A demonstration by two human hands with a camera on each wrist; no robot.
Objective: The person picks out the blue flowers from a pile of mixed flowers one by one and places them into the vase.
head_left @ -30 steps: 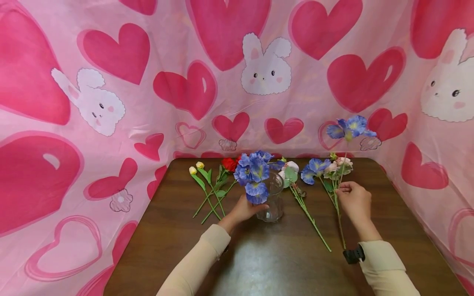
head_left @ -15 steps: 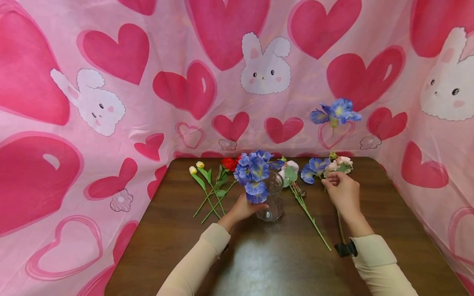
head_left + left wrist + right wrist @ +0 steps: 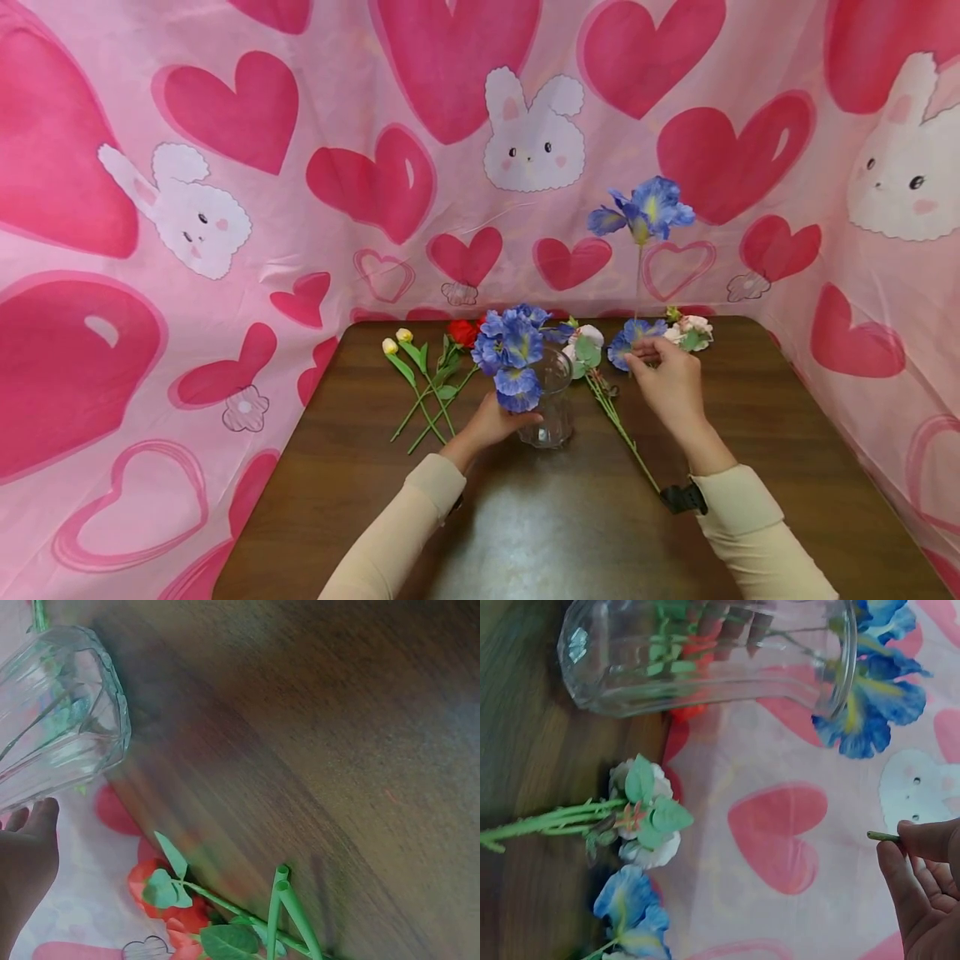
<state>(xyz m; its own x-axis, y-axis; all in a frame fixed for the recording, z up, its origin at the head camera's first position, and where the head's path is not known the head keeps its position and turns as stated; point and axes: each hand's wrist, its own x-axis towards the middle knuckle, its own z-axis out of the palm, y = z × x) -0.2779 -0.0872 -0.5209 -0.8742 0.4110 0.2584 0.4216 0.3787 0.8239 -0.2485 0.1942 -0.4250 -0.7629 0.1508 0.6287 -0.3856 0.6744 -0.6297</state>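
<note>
In the head view my left hand [image 3: 487, 425] grips the side of a clear glass vase [image 3: 553, 417]. Blue irises [image 3: 517, 350] lean out over its left rim, and thin stems show through the glass in the right wrist view. My right hand [image 3: 671, 383] is raised to the right of the vase. Between thumb and fingertips it pinches the stem of a single blue iris [image 3: 645, 210], whose bloom stands upright high above the hand. The cut stem end [image 3: 883, 836] pokes out of the pinch in the right wrist view.
Yellow tulips [image 3: 397, 342] and red roses [image 3: 462, 333] lie left of the vase on the wooden table [image 3: 525, 533]. To the right lie a pale rose stem [image 3: 588, 346], another blue iris [image 3: 626, 342] and pink roses [image 3: 693, 333]. A heart-patterned cloth [image 3: 465, 200] hangs behind.
My right hand has moved left toward the vase with the iris, and the bloom has risen. My left hand has stayed on the vase.
</note>
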